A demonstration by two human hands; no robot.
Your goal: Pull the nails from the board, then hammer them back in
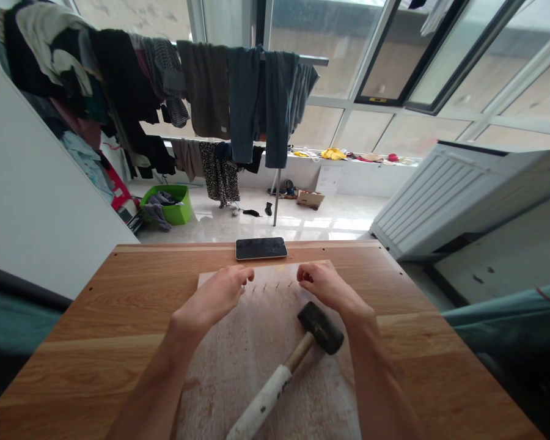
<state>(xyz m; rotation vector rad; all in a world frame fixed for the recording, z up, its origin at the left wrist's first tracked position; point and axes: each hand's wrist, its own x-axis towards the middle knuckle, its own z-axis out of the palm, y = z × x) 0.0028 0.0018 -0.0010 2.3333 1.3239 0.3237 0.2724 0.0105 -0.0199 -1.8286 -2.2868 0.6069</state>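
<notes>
A row of several thin nails (pixel 264 286) stands up from a pale, worn wooden board (pixel 256 342). My left hand (pixel 227 288) is at the row's left end, its fingers curled together; whatever is between the fingertips is too small to make out. At the right end is my right hand (pixel 323 284), also closed with bent fingers, and their tips hide anything in them. Between my forearms a mallet (pixel 321 328) with a black head and a white-wrapped wooden handle lies diagonally on the board, touched by neither hand.
The board rests on a wooden table (pixel 132 293). A phone (pixel 261 248) lies near the table's far edge. Beyond are a rack of hanging clothes (pixel 206 88), a green basket (pixel 176 211) and a small cardboard box (pixel 310 198). A white ribbed cabinet (pixel 433 189) stands at right.
</notes>
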